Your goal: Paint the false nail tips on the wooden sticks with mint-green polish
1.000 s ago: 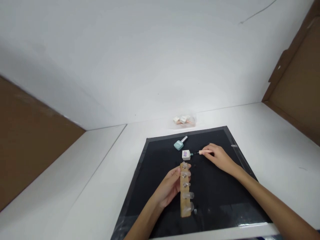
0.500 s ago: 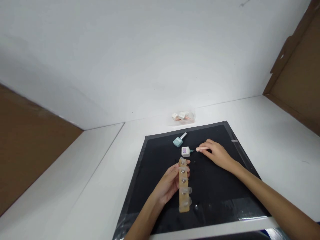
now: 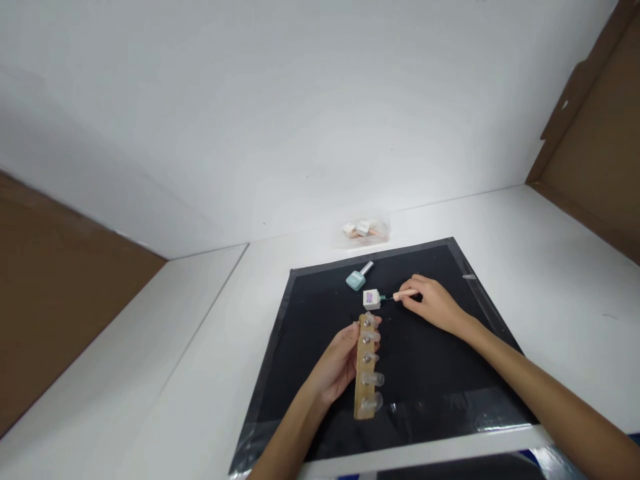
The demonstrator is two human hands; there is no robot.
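Note:
My left hand (image 3: 341,357) is closed around a narrow tan nail tip stand (image 3: 365,370) that carries several clear false nails (image 3: 373,379) in a row. Between the thumb and fingers of my right hand (image 3: 429,303) is the pale pink handle of a nail polish brush (image 3: 406,294). Its thin bristle end is at the green-stained neck of a white nail polish bottle (image 3: 371,299) with a purple mark, which lies on its side just beyond the stand. A teal polish bottle (image 3: 356,280) with a silver cap lies behind it.
A black mat (image 3: 320,300) with taped edges covers part of the white table (image 3: 195,373). A clear plastic box (image 3: 377,235) holding white bottles stands by the back wall. Brown cardboard panels (image 3: 595,147) rise at both sides.
The nail tip stand has turned slightly in my left hand, its near end shifting left. The right hand's brush stays at the bottle neck, its handle slightly farther right.

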